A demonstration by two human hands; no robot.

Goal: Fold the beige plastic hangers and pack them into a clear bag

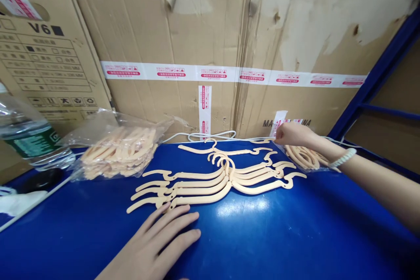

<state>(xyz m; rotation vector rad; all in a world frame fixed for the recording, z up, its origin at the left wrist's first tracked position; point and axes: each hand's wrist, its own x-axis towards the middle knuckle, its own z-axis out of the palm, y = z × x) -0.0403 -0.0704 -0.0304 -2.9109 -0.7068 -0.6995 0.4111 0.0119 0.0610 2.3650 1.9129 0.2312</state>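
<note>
Several peach-coloured folding clothes hangers (201,200) lie overlapped on the blue table, with hooks bunched in the middle and arms spread to both sides. Behind them lies another hanger (197,150). My left hand (155,245) is open, palm down with fingers spread, its fingertips at the left joint of the nearest hanger. On the far right, my right hand (297,134) is closed with curled fingers, above a bag of coiled hanger parts (300,157). A thin peach piece (261,141) shows just left of it. What the right fingers hold is hidden.
A clear plastic bag of stacked hangers (120,151) sits at the left back. Beside it stand a water bottle (33,142) and a black object (44,180). White cable (205,134) runs along the back, before taped cardboard (170,30). A blue frame (377,65) rises at right.
</note>
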